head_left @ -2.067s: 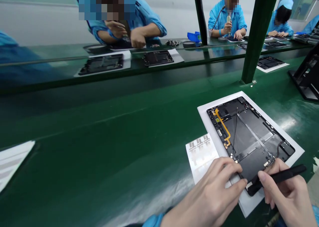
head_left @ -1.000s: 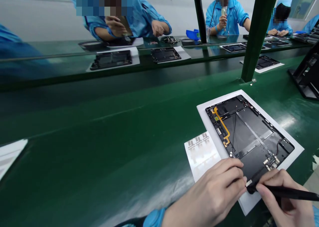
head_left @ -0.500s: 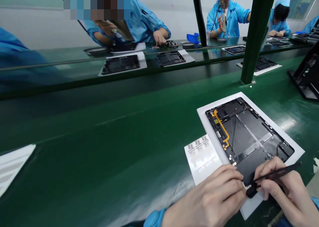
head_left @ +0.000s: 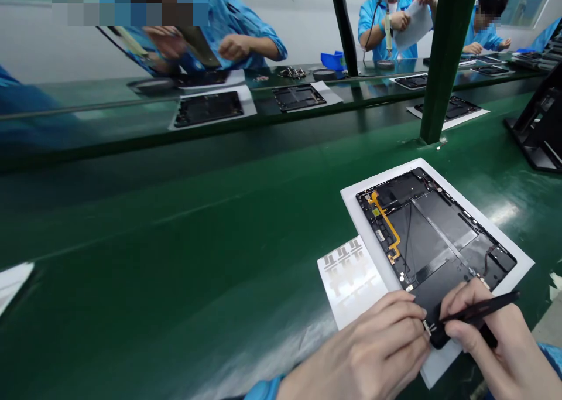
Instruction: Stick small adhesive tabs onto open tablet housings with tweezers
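Tablet chassis (head_left: pixel 432 236), long axis slanting toward the near edge of the counter (head_left: pixel 175 242); right hand (head_left: pixel 487 338) grip pinching black tool (head_left: pixel 480 311); left hand (head_left: pixel 364 347) at near corner, grip unclear.

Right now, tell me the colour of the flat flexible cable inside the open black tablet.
Amber-orange, clearest in the head view: the flat flexible cable.

Green bench (head_left: pixel 184 236) w/ white sheet (head_left: pixel 351 196) (label sht (head_left: pixel 351 283) beside)

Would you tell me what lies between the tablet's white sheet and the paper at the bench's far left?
The head view shows a sheet of labels beside the white sheet, then green bench surface.
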`<state>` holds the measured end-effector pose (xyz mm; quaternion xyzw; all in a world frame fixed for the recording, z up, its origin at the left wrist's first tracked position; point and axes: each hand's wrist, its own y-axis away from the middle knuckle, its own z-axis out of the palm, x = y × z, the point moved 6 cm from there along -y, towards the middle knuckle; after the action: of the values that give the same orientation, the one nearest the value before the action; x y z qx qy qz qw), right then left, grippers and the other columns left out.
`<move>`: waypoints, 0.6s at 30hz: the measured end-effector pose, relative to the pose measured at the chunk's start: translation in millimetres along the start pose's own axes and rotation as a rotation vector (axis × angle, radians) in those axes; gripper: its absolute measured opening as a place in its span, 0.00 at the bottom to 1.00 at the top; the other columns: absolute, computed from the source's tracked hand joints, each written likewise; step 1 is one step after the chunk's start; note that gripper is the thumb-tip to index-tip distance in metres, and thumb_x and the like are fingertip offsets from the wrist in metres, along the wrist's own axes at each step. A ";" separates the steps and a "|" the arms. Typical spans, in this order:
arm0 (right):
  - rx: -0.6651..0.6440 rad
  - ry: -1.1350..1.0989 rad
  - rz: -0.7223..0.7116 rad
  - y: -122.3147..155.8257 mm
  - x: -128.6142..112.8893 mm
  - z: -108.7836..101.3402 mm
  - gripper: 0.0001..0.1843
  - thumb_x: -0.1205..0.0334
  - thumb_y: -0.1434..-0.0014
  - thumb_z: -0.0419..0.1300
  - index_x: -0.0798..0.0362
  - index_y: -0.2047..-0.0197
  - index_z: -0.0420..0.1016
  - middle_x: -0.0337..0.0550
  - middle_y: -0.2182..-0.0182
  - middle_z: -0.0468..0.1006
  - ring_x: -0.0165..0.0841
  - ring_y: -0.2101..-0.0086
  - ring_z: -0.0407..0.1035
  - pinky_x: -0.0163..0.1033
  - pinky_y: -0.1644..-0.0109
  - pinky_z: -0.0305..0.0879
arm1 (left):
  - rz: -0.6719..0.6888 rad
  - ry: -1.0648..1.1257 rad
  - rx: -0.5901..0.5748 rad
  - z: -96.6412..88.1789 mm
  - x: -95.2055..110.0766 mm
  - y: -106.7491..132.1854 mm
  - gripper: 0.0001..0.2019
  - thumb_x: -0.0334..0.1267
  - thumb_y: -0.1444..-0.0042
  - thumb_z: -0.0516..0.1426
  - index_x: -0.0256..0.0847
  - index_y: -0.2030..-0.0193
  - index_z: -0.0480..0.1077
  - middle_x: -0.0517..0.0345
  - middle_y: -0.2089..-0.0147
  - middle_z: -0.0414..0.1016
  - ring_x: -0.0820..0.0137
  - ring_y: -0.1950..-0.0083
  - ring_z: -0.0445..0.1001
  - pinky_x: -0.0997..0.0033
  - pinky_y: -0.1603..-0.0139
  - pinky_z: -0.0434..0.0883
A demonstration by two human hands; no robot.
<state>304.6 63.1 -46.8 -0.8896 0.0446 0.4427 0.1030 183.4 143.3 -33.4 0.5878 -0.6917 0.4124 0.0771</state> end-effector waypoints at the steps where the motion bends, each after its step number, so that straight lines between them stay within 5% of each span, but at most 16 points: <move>1: 0.004 0.004 0.001 -1.0 -0.8 0.1 0.04 0.66 0.33 0.51 0.47 0.57 0.64 0.36 0.65 0.75 0.28 0.64 0.74 0.29 0.60 0.68 | -0.002 -0.005 0.000 -0.1 0.0 0.1 0.09 0.22 0.36 0.51 0.24 0.63 0.73 0.44 0.66 0.76 0.62 0.57 0.75 0.60 0.46 0.73; 6: 0.046 -0.124 0.079 0.0 3.6 1.4 0.06 0.63 0.31 0.50 0.49 0.61 0.66 0.39 0.68 0.72 0.29 0.71 0.70 0.31 0.68 0.67 | -0.009 -0.049 -0.020 0.4 1.8 -0.2 0.09 0.22 0.36 0.50 0.26 0.61 0.72 0.45 0.66 0.76 0.63 0.57 0.74 0.61 0.45 0.72; 11: 0.273 -0.361 0.294 11.3 16.9 -1.1 0.11 0.55 0.32 0.53 0.51 0.64 0.69 0.39 0.68 0.70 0.26 0.77 0.64 0.33 0.71 0.64 | -0.032 -0.110 -0.042 1.9 2.4 -6.0 0.12 0.22 0.34 0.47 0.27 0.60 0.72 0.46 0.66 0.74 0.64 0.61 0.73 0.64 0.52 0.74; 18: 0.326 -0.510 0.400 11.7 19.0 0.2 0.14 0.51 0.35 0.57 0.51 0.66 0.69 0.37 0.70 0.70 0.22 0.81 0.62 0.31 0.77 0.60 | -0.084 -0.169 -0.077 0.8 7.3 -8.4 0.13 0.26 0.33 0.47 0.27 0.59 0.73 0.46 0.64 0.72 0.61 0.56 0.71 0.65 0.56 0.75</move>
<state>314.0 51.9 -63.7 -0.6962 0.2605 0.6488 0.1628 188.9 137.5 -25.6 0.6458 -0.6857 0.3307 0.0582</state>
